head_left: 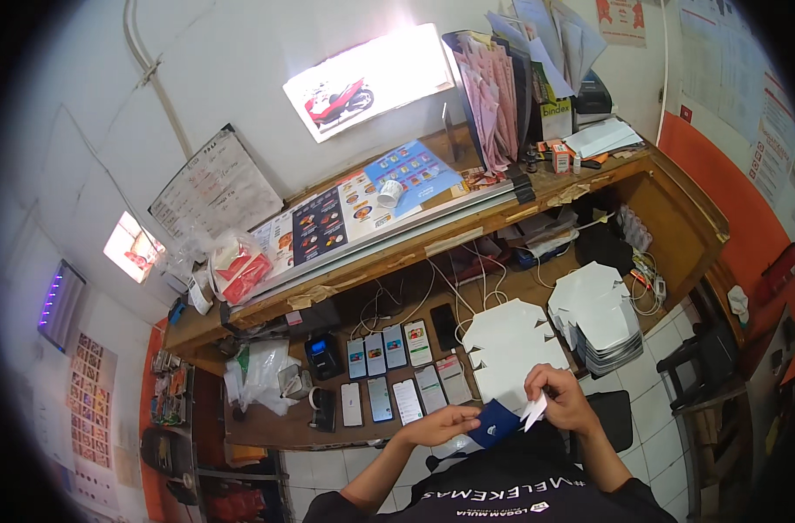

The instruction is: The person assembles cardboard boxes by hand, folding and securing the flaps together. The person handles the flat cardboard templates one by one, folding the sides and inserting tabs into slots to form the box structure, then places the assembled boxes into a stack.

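My left hand (443,424) holds a dark blue piece of card (493,423) close to my chest. My right hand (561,397) pinches a small white piece of paper (534,411) next to the blue card's right side. Both hands hover over the front edge of a wooden desk (266,427). Just beyond them lie flat white folded boxes (511,349), and to the left two rows of several phones (397,370) lie face up.
A taller stack of white flat boxes (602,318) stands at the right with cables behind it. A raised counter (537,200) carries menu sheets, a paper cup and folders. White plastic bags (258,370) and a small card terminal (323,356) sit at the left. A black stool (611,418) stands beside me.
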